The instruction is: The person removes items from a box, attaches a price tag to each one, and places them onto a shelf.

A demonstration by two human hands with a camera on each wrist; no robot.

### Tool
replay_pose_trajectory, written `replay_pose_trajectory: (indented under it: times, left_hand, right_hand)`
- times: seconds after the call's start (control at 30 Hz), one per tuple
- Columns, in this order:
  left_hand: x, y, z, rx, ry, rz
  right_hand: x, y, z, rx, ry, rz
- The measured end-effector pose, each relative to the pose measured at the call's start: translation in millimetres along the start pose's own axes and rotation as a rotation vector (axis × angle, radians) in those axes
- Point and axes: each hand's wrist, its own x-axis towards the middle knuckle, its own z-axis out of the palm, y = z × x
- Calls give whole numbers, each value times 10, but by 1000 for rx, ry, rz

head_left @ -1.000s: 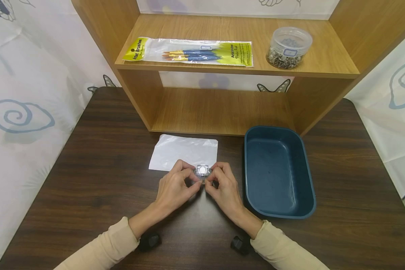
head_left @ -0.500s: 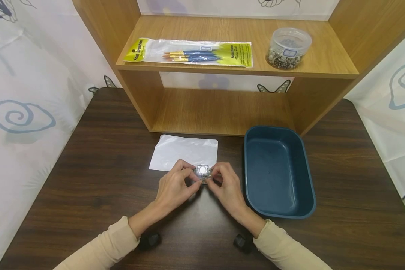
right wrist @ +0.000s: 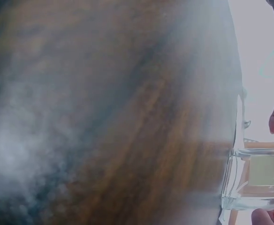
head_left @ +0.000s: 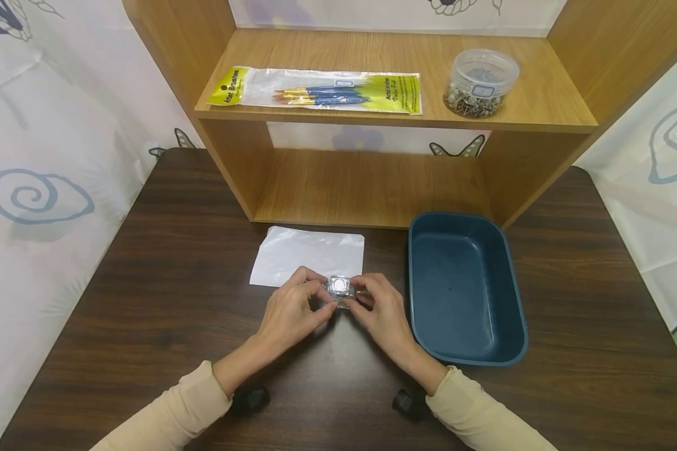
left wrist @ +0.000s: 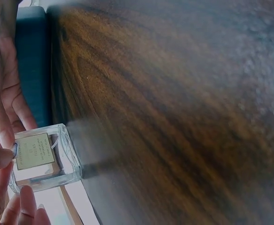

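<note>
A clear glass perfume bottle (head_left: 339,286) with a pale yellow label stands on the table, in front of me. From the left side my left hand (head_left: 293,307) grips it between thumb and fingers. My right hand (head_left: 380,313) holds its other side, thumb toward me and index finger behind. In the left wrist view the bottle (left wrist: 36,152) shows its thick glass base and printed label, with a small blue-edged sticker (left wrist: 15,149) by a thumb tip. Only part of the bottle (right wrist: 263,171) shows at the right edge of the right wrist view.
A white sheet (head_left: 310,254) lies just behind the bottle. Right of my hands stands a dark blue tub (head_left: 454,294). The wooden shelf (head_left: 372,188) at the back bears a pack of paint brushes (head_left: 321,94) and a jar of metal pins (head_left: 479,84).
My right hand's fingers have uncurled a little and shifted along the bottle's side, and the right forearm has moved slightly right. The left hand and bottle stay in place.
</note>
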Motion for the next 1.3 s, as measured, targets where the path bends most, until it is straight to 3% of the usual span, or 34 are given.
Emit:
replay_pose_trajectory:
  times: [0.4, 0.97, 1.2, 1.3]
  left_hand:
    - [39, -45, -19, -34, 36, 65]
    - [101, -151, -86, -110, -41, 131]
    - [127, -253, -203, -178, -82, 97]
    - [170, -314, -300, -223, -64, 53]
  right_hand:
    - [11, -5, 1, 16, -7, 10]
    - [23, -7, -3, -6, -19, 35]
    - [18, -20, -7, 5, -30, 60]
    - [16, -27, -14, 1, -31, 60]
